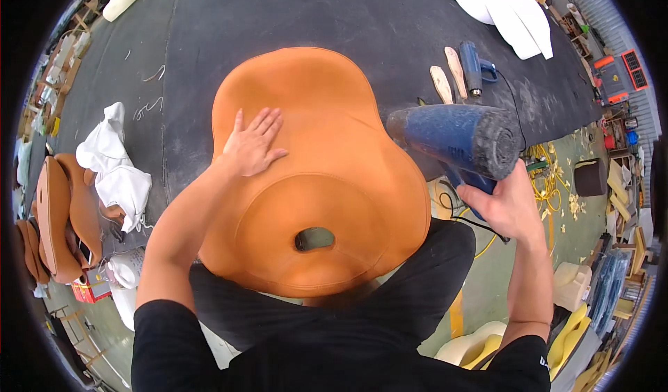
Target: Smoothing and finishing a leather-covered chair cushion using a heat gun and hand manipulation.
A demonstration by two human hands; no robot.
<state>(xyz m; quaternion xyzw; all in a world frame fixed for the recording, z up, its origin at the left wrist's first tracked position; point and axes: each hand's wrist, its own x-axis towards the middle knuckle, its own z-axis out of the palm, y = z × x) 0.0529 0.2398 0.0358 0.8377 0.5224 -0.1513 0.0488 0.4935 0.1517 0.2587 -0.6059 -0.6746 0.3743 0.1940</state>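
A tan leather-covered seat shell [327, 148] leans between my lap and the dark table, with an oval hole low in its round, stitched lower part. My left hand [255, 146] lies flat on the upper left of the leather, fingers stretched out. In my right hand [506, 204] is a blue heat gun [438, 134], gripped by its handle. Its barrel points left, toward the right edge of the shell, and its dusty round rear end faces me. Part of the handle is hidden by my fingers.
On the dark table [278, 9] lie a second blue heat gun [471, 68], two wooden-handled tools [455, 72] and white sheet material [497, 9]. White cloth [115, 159] and brown leather-covered pieces [66, 214] sit at the left. Yellow hose [550, 183] coils on the floor at right.
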